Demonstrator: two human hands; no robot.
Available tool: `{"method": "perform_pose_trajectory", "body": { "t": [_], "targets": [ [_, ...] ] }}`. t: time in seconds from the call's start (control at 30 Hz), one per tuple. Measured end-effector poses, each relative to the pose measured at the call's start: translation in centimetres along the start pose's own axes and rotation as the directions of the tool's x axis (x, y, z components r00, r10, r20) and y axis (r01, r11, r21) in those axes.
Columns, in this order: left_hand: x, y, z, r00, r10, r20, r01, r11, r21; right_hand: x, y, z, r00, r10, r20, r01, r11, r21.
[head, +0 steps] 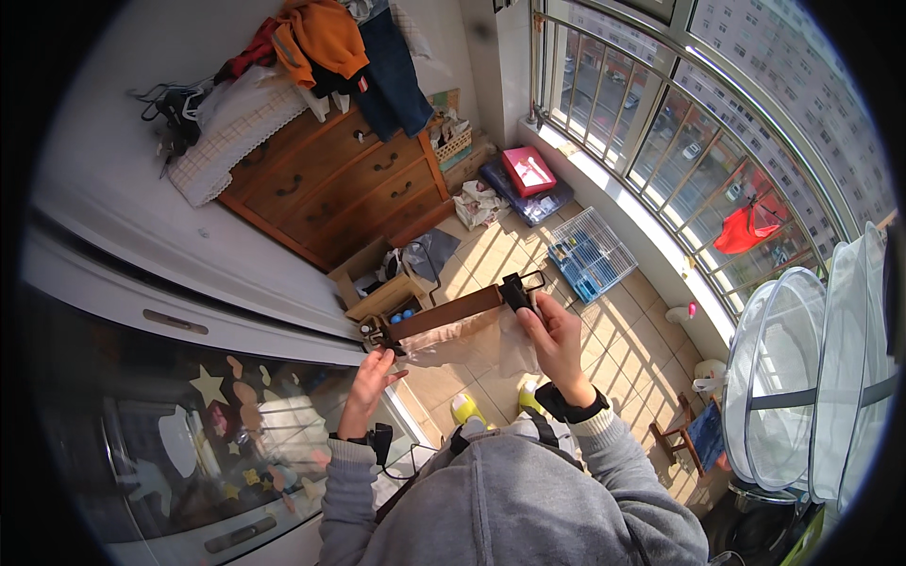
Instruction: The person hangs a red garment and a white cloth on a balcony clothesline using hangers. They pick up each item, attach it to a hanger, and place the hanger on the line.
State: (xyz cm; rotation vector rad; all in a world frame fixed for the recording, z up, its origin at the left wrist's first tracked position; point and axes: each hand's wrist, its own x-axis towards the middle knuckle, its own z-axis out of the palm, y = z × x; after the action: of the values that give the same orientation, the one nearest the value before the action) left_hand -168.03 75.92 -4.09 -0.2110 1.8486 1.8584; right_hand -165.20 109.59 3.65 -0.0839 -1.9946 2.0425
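Between my hands is a brown wooden-looking hanger bar (446,311) with black clips at its ends, tilted up to the right. A thin, sheer pale fabric (471,343) hangs along its lower side. My right hand (558,336) grips the black clip (519,293) at the right end, thumb pressed on it, a metal loop showing above. At the left end, the fingertips of my left hand (371,382) touch the other black clip (393,343); the hidden side of the fingers leaves the firmness of that hold unclear.
A wooden drawer chest (333,184) bears clothes. Beyond my hands lie an open cardboard box (375,304), a wire cage (594,251) and a red box (529,172). Barred windows and a white mesh hanging basket (771,396) are at right, a sliding glass door (233,424) at left.
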Motion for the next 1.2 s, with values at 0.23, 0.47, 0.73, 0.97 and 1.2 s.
{"method": "perform_pose_trajectory", "body": {
  "t": [0.23, 0.47, 0.73, 0.97, 1.2],
  "targets": [
    [-1.9, 8.3, 6.9, 0.928, 0.358, 0.105, -0.371, 0.853, 0.367, 1.1, -2.7, 0.4, 0.921, -0.268, 0.284, 0.358, 0.868, -0.344],
    [0.7, 10.2, 12.8, 0.776, 0.571, 0.268, -0.618, 0.773, 0.141, 1.2, -2.8, -0.1, 0.914, -0.152, 0.375, 0.301, 0.875, -0.378],
    [0.8, 7.9, 13.9, 0.815, 0.553, 0.173, -0.553, 0.831, -0.055, 1.4, -2.7, -2.6, 0.883, -0.096, 0.459, 0.286, 0.886, -0.365],
    [0.1, 8.8, 13.5, 0.763, 0.636, 0.113, -0.642, 0.767, 0.022, 2.6, -4.4, -5.0, 0.878, 0.075, 0.473, 0.188, 0.854, -0.484],
    [-0.1, 9.0, 13.7, 0.808, 0.579, 0.110, -0.586, 0.809, 0.048, 3.4, -4.7, -4.7, 0.848, -0.210, 0.486, 0.397, 0.860, -0.321]
  ]
}}
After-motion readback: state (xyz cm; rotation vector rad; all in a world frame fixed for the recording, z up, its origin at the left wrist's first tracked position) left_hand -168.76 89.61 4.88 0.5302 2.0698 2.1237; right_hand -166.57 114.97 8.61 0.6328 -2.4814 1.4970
